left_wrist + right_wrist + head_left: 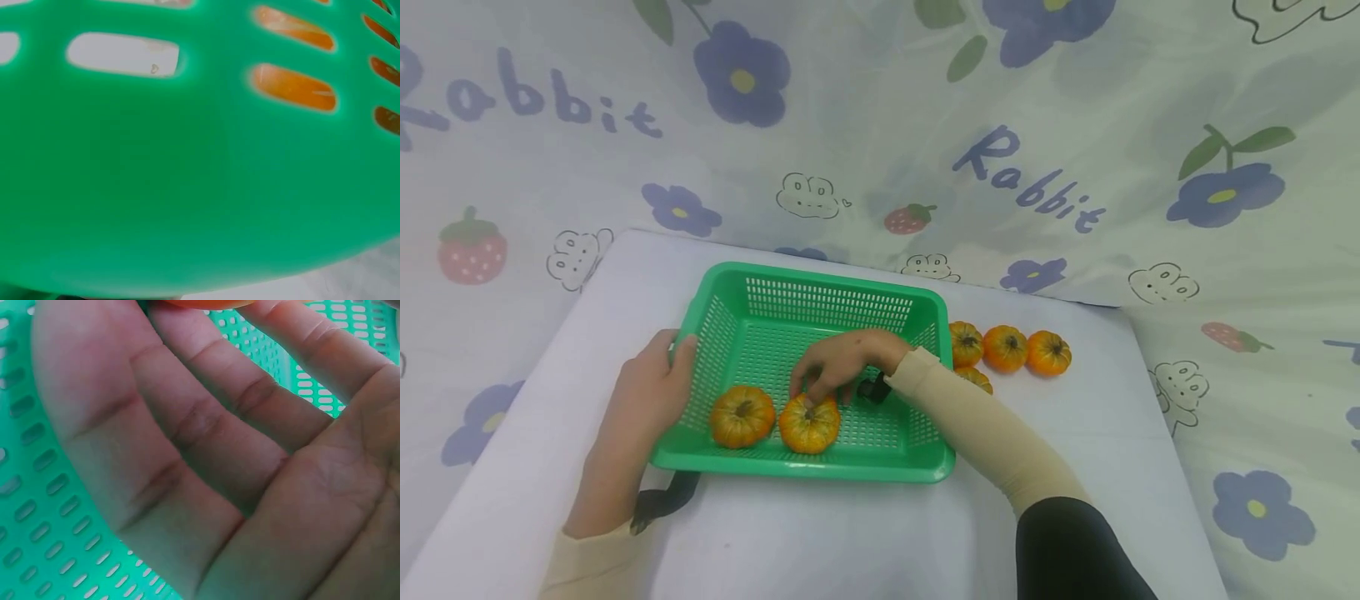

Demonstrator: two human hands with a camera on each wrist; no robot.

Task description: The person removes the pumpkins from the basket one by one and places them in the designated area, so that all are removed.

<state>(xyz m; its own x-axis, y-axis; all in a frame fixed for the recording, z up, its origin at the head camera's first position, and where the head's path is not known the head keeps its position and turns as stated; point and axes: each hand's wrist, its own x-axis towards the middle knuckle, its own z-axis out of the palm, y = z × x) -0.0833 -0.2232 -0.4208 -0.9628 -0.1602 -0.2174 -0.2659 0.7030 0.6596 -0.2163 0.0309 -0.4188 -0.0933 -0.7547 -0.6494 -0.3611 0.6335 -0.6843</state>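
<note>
A green plastic basket [805,472] with slotted walls stands on the table. My left hand [651,392] grips its left rim, thumb over the edge; the left wrist view is filled by the basket's wall [187,187]. Inside, my right hand [842,362] pinches the top of a small orange pumpkin [811,431] near the front wall. Beside it on the left, another pumpkin [742,417] sits in the front left corner. In the right wrist view, the fingers and thumb of my right hand [219,444] reach to either side of the pumpkin [206,303], mostly out of frame.
Several more small pumpkins [1005,348] are on the white table [850,542] just right of the basket, one partly hidden by my right sleeve [992,433]. A patterned curtain [865,142] hangs behind the table.
</note>
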